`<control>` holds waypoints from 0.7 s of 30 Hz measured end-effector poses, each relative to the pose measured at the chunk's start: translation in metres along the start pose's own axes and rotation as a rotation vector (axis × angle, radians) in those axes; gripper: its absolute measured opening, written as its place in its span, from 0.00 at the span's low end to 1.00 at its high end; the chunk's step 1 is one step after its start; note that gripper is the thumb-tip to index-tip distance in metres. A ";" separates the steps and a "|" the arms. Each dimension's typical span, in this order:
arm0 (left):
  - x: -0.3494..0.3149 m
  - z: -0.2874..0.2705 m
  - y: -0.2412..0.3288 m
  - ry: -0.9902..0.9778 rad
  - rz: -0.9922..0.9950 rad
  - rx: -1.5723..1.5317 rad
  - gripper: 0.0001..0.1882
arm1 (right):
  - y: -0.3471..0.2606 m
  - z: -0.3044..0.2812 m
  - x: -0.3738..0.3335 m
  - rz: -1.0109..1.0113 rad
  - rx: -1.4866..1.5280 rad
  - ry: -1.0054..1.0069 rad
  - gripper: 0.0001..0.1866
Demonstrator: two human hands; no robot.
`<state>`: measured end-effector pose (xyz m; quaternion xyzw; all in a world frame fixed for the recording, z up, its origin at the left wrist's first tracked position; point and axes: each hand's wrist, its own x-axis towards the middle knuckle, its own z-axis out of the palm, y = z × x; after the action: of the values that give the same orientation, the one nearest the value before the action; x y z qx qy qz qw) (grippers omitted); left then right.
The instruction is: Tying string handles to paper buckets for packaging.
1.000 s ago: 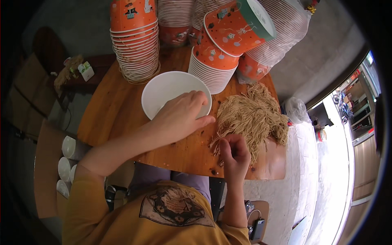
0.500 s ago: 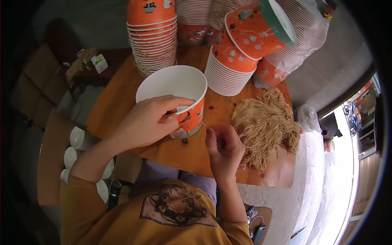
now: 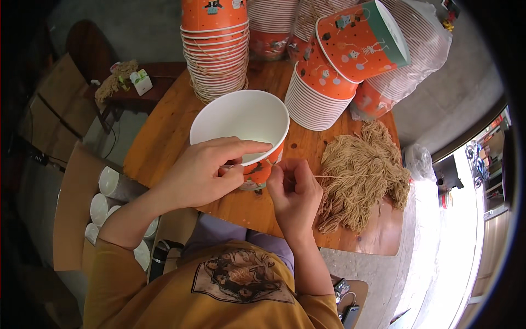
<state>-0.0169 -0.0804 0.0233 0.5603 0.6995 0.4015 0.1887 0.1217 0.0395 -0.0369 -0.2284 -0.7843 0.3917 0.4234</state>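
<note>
A white-lined orange paper bucket (image 3: 241, 118) stands upright in front of me on the wooden table. My left hand (image 3: 205, 170) is closed over its near rim, the index finger stretched along the rim and the thumb on the outside. Right by the bucket's outer wall, my right hand (image 3: 296, 192) pinches a thin beige string (image 3: 327, 176). A short end pokes out from the fingertips toward the rim, while the other side trails rightward to a heap of beige strings (image 3: 361, 175). The left hand's lower fingers are partly hidden.
Behind the bucket rise nested stacks of orange paper buckets, one stack (image 3: 215, 60) at left with strings hanging on it and another (image 3: 318, 101) at right carrying a tilted bucket (image 3: 361, 41). A plastic-wrapped stack (image 3: 416, 55) sits behind. Left below, a cardboard box (image 3: 71, 219) holds white cylinders.
My right hand has come closer to the bucket's wall with the string, which now visibly stretches to the heap. My left hand keeps its place on the rim. The whole view has shifted slightly.
</note>
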 end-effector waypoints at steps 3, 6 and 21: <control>0.000 0.001 0.001 0.002 -0.019 -0.007 0.29 | 0.001 0.001 0.001 0.018 0.000 -0.007 0.06; 0.001 0.001 0.004 -0.003 -0.014 0.014 0.29 | 0.003 0.000 0.001 0.026 -0.008 -0.009 0.06; 0.002 0.005 0.006 -0.047 -0.036 0.044 0.23 | 0.008 0.002 0.000 0.046 0.039 0.003 0.05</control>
<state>-0.0102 -0.0769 0.0247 0.5610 0.7134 0.3692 0.2000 0.1206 0.0436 -0.0438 -0.2387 -0.7706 0.4160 0.4196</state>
